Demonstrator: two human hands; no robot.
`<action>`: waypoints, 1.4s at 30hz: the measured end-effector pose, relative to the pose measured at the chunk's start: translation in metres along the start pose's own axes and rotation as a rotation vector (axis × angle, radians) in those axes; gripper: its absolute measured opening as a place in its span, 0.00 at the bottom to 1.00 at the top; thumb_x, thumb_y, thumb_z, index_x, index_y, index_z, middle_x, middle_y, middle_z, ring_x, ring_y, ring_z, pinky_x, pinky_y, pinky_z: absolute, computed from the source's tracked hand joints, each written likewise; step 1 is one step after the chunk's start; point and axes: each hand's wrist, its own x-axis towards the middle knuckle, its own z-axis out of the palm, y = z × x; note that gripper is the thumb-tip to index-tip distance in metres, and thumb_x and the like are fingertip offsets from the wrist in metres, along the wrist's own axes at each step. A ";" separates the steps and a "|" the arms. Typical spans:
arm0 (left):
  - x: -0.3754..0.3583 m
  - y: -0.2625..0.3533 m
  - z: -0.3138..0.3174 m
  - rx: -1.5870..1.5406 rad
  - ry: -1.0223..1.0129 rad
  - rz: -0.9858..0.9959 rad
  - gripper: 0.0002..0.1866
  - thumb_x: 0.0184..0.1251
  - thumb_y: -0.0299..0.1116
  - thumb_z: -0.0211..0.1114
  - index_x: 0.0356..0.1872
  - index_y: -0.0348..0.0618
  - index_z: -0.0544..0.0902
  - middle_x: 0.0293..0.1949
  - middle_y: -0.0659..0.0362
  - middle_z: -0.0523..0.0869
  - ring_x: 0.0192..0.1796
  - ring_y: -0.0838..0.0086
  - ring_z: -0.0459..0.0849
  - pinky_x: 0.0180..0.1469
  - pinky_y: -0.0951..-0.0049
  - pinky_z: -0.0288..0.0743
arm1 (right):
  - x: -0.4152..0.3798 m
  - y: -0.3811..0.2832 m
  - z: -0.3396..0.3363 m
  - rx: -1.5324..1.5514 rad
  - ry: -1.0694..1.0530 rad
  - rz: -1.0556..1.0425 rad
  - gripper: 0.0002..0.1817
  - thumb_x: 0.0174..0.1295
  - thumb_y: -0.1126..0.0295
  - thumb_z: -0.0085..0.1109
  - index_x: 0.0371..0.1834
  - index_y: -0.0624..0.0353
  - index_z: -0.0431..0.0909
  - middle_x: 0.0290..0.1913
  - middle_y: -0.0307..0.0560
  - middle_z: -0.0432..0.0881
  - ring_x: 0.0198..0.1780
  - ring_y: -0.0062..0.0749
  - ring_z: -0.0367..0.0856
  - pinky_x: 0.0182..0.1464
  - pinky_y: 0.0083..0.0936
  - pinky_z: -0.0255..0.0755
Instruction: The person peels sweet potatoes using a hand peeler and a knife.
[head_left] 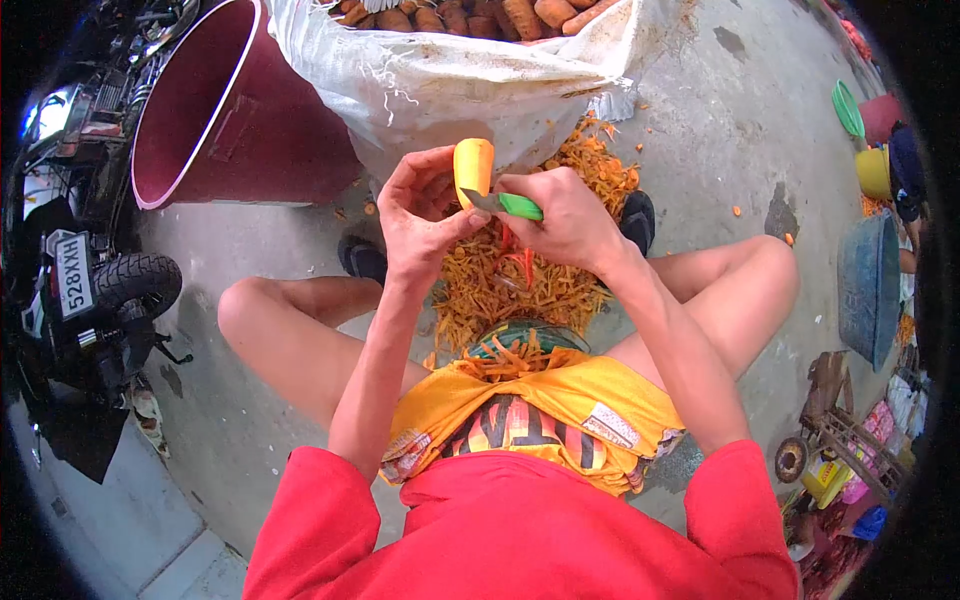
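Left hand [420, 215] grips the peeled carrot [473, 168] upright above the heap of peelings [520, 280]; right hand [565, 215] clasps the green-handled peeler [505, 205], its blade touching the carrot's lower end.

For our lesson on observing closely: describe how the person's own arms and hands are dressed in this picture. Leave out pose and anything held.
Both arms are bare from above the elbow down. Short red sleeves cover only the upper arms, part of a plain red top. The left hand and right hand wear no gloves. No rings, watch or bracelets can be seen on either wrist.
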 end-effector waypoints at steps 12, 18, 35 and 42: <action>0.000 0.001 -0.010 -0.122 -0.073 -0.028 0.44 0.44 0.40 0.92 0.62 0.34 0.79 0.60 0.54 0.86 0.63 0.70 0.85 0.70 0.67 0.76 | -0.001 0.088 -0.039 -0.416 -0.177 0.499 0.12 0.69 0.64 0.63 0.40 0.65 0.81 0.30 0.63 0.85 0.35 0.62 0.86 0.35 0.45 0.76; 0.003 0.000 -0.009 -0.101 -0.026 -0.032 0.42 0.47 0.33 0.90 0.65 0.35 0.78 0.59 0.55 0.86 0.63 0.71 0.85 0.70 0.68 0.77 | 0.000 0.015 -0.031 -0.122 -0.031 0.219 0.14 0.68 0.61 0.66 0.45 0.62 0.85 0.35 0.66 0.85 0.40 0.64 0.86 0.43 0.50 0.80; -0.001 -0.008 -0.006 -0.167 -0.119 0.008 0.38 0.39 0.30 0.93 0.53 0.41 0.77 0.53 0.56 0.88 0.58 0.73 0.87 0.64 0.70 0.79 | 0.003 0.089 -0.006 -0.105 -0.185 0.575 0.17 0.67 0.58 0.68 0.43 0.64 0.85 0.33 0.64 0.86 0.39 0.59 0.87 0.42 0.46 0.78; 0.003 0.009 0.005 -0.171 -0.041 -0.126 0.32 0.65 0.49 0.79 0.60 0.41 0.78 0.47 0.60 0.87 0.50 0.76 0.87 0.57 0.74 0.81 | 0.002 0.042 -0.019 -0.145 -0.095 0.439 0.19 0.66 0.54 0.67 0.36 0.63 0.86 0.33 0.65 0.86 0.39 0.62 0.87 0.44 0.51 0.78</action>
